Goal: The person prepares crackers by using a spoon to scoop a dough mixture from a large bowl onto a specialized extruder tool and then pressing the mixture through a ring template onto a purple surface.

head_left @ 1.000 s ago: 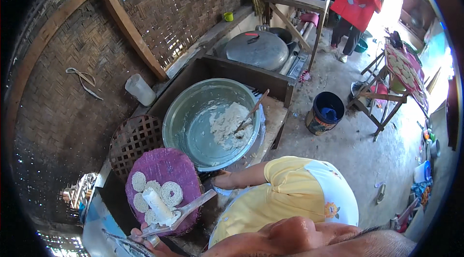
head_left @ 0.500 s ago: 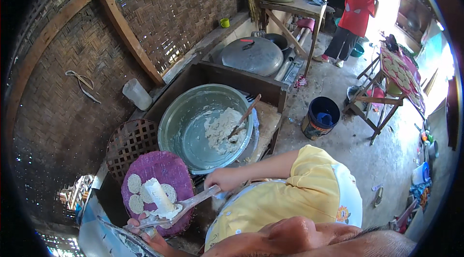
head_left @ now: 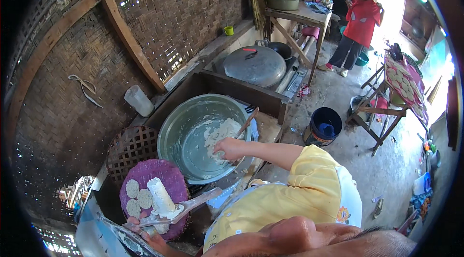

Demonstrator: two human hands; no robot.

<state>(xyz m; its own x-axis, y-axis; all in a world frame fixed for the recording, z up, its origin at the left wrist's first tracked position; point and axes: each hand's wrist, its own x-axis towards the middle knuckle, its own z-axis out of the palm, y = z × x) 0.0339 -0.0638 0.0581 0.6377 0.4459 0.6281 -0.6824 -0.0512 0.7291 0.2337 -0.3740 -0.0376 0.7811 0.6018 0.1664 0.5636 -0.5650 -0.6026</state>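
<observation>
My right hand (head_left: pixel 231 149) reaches over the wide green basin (head_left: pixel 166 131), at the edge of the lumpy white dough (head_left: pixel 227 129). Its fingers point down and are mostly hidden. A wooden stick (head_left: pixel 250 121) stands in the dough, leaning on the rim. At the lower left, my left hand (head_left: pixel 150 236) grips one end of a long-handled wooden tool (head_left: pixel 195 201). An upright white, dough-smeared cylinder (head_left: pixel 162 196) sits on that tool. Below it is a round purple mat (head_left: pixel 157 169) bearing several flat white rounds (head_left: pixel 132 188) with a stringy texture.
An open-weave basket (head_left: pixel 128 148) leans beside the basin. Behind are a large lidded pot (head_left: pixel 256 66) and a wooden table (head_left: pixel 309 11). A dark bucket (head_left: pixel 323 126) stands on the floor. At right, a rack (head_left: pixel 403 85) holds white rounds. A person in red (head_left: pixel 360 22) stands at the back.
My right hand has let go of the wooden tool's handle and moved up and across into the basin by the dough. My left hand still holds the tool, over the purple mat.
</observation>
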